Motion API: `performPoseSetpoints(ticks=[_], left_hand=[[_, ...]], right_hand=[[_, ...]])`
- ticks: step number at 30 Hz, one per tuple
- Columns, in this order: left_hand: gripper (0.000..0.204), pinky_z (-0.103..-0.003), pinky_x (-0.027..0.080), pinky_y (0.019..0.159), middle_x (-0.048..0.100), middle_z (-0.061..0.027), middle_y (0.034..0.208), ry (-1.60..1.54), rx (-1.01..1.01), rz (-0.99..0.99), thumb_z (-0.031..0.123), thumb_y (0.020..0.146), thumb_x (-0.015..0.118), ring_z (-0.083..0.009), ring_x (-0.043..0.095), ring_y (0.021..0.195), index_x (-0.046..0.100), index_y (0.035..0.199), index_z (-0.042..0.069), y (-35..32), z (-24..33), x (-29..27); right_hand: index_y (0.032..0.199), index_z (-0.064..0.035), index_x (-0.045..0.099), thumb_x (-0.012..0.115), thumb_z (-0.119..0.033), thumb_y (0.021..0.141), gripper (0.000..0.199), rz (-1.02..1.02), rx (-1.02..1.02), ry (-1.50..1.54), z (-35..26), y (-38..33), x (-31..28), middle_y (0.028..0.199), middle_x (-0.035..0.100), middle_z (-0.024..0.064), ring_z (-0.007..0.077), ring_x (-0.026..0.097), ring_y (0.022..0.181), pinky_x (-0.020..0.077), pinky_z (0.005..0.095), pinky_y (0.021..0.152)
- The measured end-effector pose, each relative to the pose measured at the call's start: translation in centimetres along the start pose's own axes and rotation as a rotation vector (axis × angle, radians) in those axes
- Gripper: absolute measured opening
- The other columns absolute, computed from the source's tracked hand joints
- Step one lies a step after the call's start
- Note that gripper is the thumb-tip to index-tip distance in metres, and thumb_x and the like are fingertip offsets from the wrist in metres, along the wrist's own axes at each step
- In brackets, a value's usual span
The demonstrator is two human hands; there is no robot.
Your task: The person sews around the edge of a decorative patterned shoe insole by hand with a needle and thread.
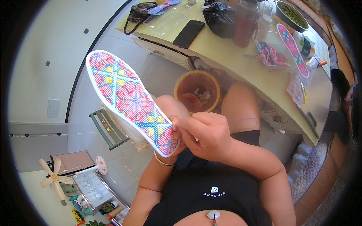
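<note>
A shoe insole [126, 96] with a white rim is covered in pink, blue and yellow cross-hatched stitching. It slants from upper left down toward my lap. My left hand [181, 146] grips its lower right edge, with most of the fingers hidden behind it. Against that same edge, my right hand [207, 135] is closed in a pinch; whatever sits between its fingertips is too small to make out. A thin bluish thread [247, 119] loops out to the right of my right hand, over my thigh.
A yellow-topped table [222, 52] ahead bears a phone [189, 34], a black plastic bag [220, 19], a bottle [246, 26], another patterned insole [292, 49], bundled pink threads [272, 56] and yellow scissors [304, 93]. An orange bin [177, 90] stands below; a small stool [107, 128] is at left.
</note>
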State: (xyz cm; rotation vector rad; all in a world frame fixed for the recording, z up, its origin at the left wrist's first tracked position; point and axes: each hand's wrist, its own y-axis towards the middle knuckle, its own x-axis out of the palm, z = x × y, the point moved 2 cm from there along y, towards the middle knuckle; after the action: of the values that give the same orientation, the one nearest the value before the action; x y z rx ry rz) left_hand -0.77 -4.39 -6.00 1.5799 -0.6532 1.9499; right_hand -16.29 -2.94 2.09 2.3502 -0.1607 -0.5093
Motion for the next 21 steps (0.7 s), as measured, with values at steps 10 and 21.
performPoseSetpoints(ticks=[10, 21], left_hand=[[0.02, -0.028, 0.051, 0.062, 0.053, -0.0062, 0.068, 0.066, 0.049, 0.016, 0.025, 0.094, 0.058, -0.0192, 0.059, 0.067, 0.053, 0.09, 0.005, 0.1, -0.2, 0.0], [0.017, -0.028, 0.053, 0.065, 0.055, -0.0056, 0.068, 0.141, 0.105, 0.003, 0.021, 0.092, 0.061, -0.0163, 0.06, 0.067, 0.053, 0.089, 0.006, 0.5, -0.2, -1.1]], right_hand=[[0.087, -0.0029, 0.062, 0.068, -0.005, 0.071, 0.017, -0.015, 0.004, -0.035, -0.4, 0.1, -0.2, 0.063, 0.055, 0.0077, 0.0229, 0.059, 0.055, 0.0454, 0.0327, 0.048], [0.083, -0.0027, 0.062, 0.067, -0.005, 0.073, 0.012, 0.033, 0.019, -0.017, -0.2, 0.1, -0.1, 0.061, 0.054, 0.008, 0.024, 0.059, 0.054, 0.0458, 0.0332, 0.047]])
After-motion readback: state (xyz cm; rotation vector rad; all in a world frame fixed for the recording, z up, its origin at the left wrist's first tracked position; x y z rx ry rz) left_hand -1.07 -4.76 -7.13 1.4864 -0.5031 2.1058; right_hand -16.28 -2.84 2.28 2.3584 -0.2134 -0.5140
